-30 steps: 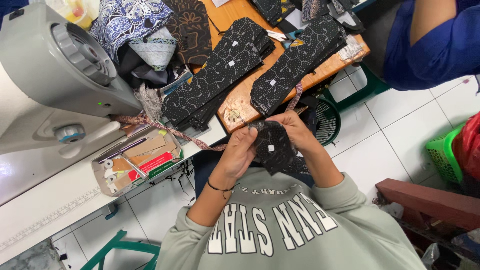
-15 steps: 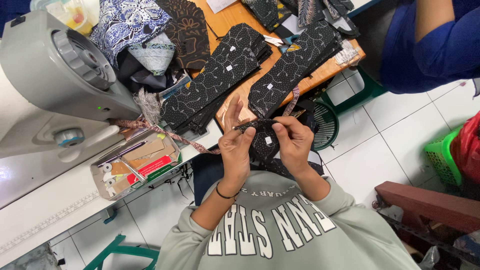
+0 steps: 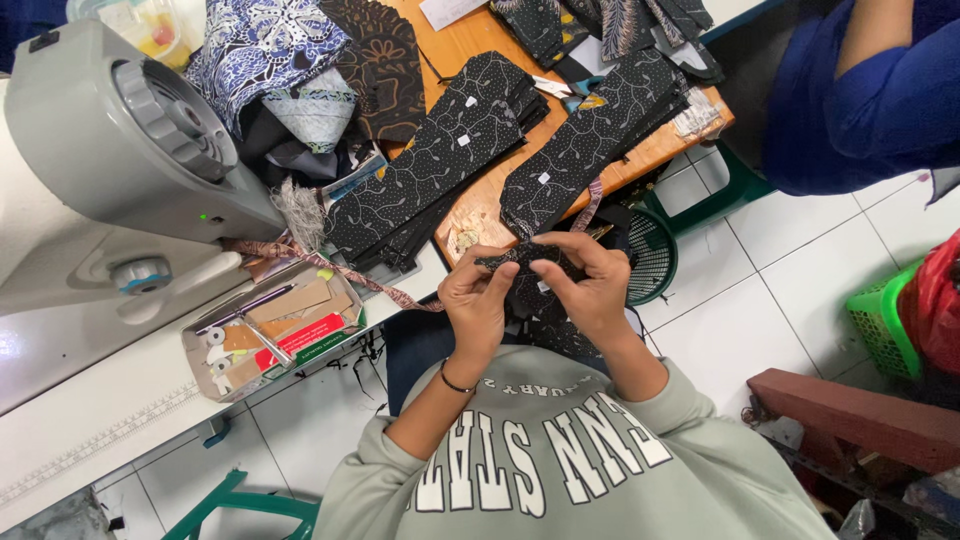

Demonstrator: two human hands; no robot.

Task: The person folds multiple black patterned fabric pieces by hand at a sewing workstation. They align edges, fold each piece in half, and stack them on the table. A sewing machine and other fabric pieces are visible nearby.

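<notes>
Only 1 view here, the head cam looking straight down. Both hands are up in front of the chest working the same small piece of black patterned fabric [image 3: 520, 262]. The left hand [image 3: 476, 300] has its fingers closed on the left end of it, and the right hand [image 3: 585, 280] is pinched shut on the right end, so the strip sits stretched between them, just over the edge of the wooden table [image 3: 478, 205]. Looks like it's being folded or turned along its length, though the exact fold is too small to make out.

As for progress, going only by what's lying around: 2 long stacks of the same black patterned fabric sit on the wood, the left stack [image 3: 430, 175] and the right stack [image 3: 590, 140]. Whether those are finished or waiting, I can't tell. The piece in hand seems mid-way at best.

Counts: 2 hands on 1 piece, 2 stacks, 1 grey sewing machine [image 3: 130, 150] on the left, 1 open tray of bits [image 3: 270, 335] in front of it with cardboard scraps and some small white spools, 1 thin woven strap [image 3: 330, 268] trailing past the tray toward the left hand. Also 1 blue-sleeved person [image 3: 850, 110] at top right, and 1 green basket [image 3: 885, 320] on the tiled floor.
</notes>
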